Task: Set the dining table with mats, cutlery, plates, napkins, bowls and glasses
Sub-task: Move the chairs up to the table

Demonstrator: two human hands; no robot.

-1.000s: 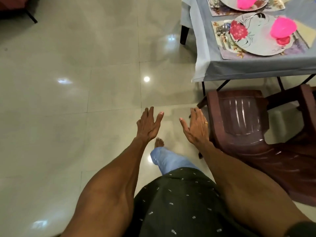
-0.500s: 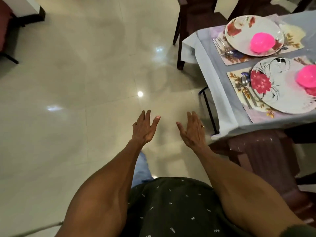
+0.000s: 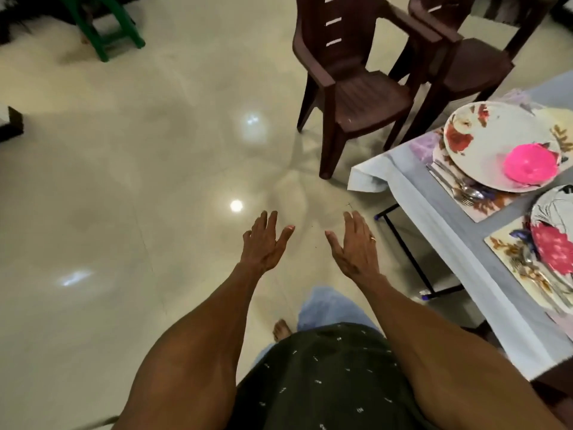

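- Your left hand point(image 3: 263, 243) and right hand point(image 3: 356, 246) hover over the floor point(image 3: 139, 181), each grip spread, holding nothing.
- The desk point(image 3: 434, 218) beside your right hand carries plates point(image 3: 496, 144).

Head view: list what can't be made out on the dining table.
- Near plate: cut off by the right edge; any bowl on it is out of frame.
- Glasses, napkins: none in frame; most of the table lies beyond the right edge.
- Near cutlery: blurred, pieces indistinct.
- Pink bowl on the far plate: upright or upturned unclear.
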